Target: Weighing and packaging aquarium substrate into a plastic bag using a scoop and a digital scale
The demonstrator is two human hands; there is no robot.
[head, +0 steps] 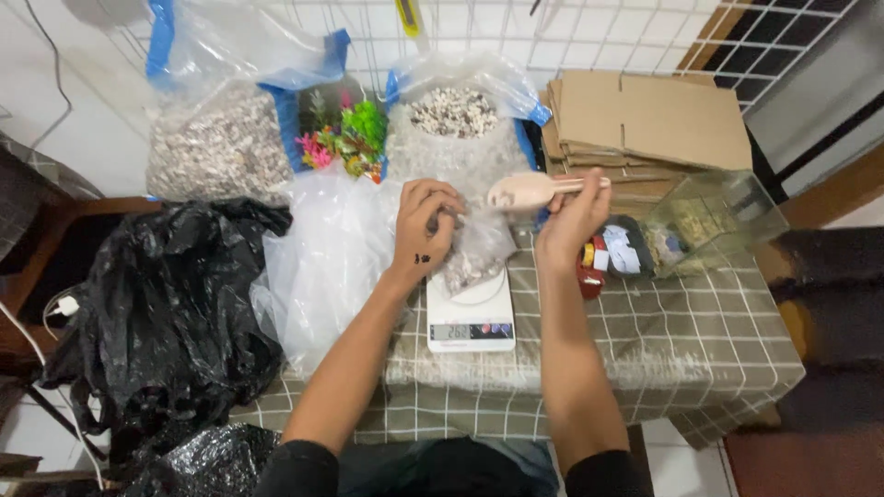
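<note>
**Gravel bag on scale, scoop raised**

Left hand (425, 221) closed on the open mouth of a small clear bag (474, 256), holding it up. The bag sits on a white digital scale (471, 313) and already has some pebbles in the bottom; scale display is lit, so a weight is registering. Right hand (573, 219) wrapped around the handle of a pale plastic scoop (525, 190), held just above and right of the bag mouth, bowl toward the left hand. Can't tell if the scoop has anything in it.

Progress as I judge it: bag partly filled, not full, not closed, not off the scale. Topping up and sealing look undone.

Source: large open bag of mixed pebbles (453, 124) right behind the scale. A second big bag of gravel (219, 143) at far left, colourful plastic plants (345, 138) between the two. Loose clear plastic sheeting (322, 262) left of the scale, black bin bag (157, 304) further left. Small glass tank (714, 221) at right, flattened cardboard (649, 120) behind it. All on a surface with a checked cloth (681, 340).
</note>
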